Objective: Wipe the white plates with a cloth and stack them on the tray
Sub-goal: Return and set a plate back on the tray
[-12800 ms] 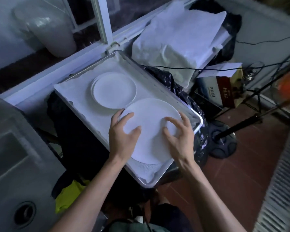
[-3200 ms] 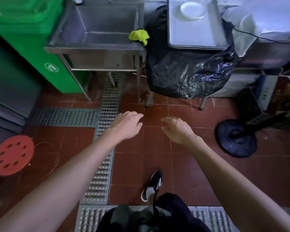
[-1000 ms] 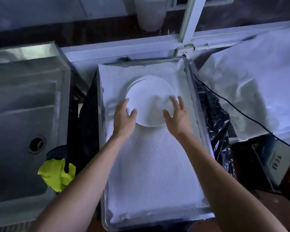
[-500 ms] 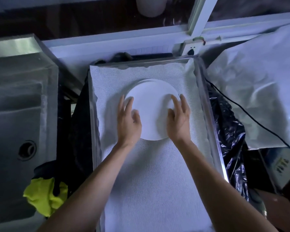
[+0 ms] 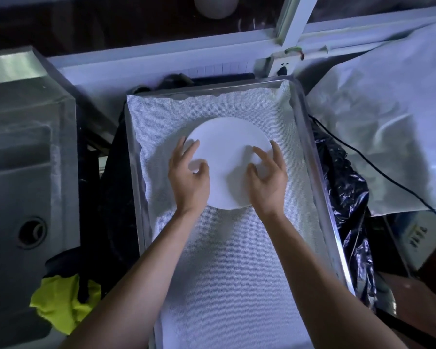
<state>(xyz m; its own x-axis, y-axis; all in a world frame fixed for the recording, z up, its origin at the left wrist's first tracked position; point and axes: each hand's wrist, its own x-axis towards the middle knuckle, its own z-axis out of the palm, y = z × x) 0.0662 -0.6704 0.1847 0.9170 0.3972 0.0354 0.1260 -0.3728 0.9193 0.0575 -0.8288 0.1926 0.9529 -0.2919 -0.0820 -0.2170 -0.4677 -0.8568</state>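
Both hands grip a white plate point(image 5: 228, 157) in the far half of the lined tray point(image 5: 310, 137): left hand point(image 5: 188, 178) curls around its left edge, right hand point(image 5: 268, 180) its right edge.

Both hands, left point(image 5: 188, 178) and right point(image 5: 267, 180), forward, fingers loosely curled.

Matt white plate point(image 5: 228, 157), shiny metal tray point(image 5: 310, 152) w/ woven liner point(image 5: 232, 268)

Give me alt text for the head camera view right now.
Both hands, left hand and right hand, grip the sides of a white plate on a cloth-lined metal tray; a steel sink and yellow-green cloth lie left.
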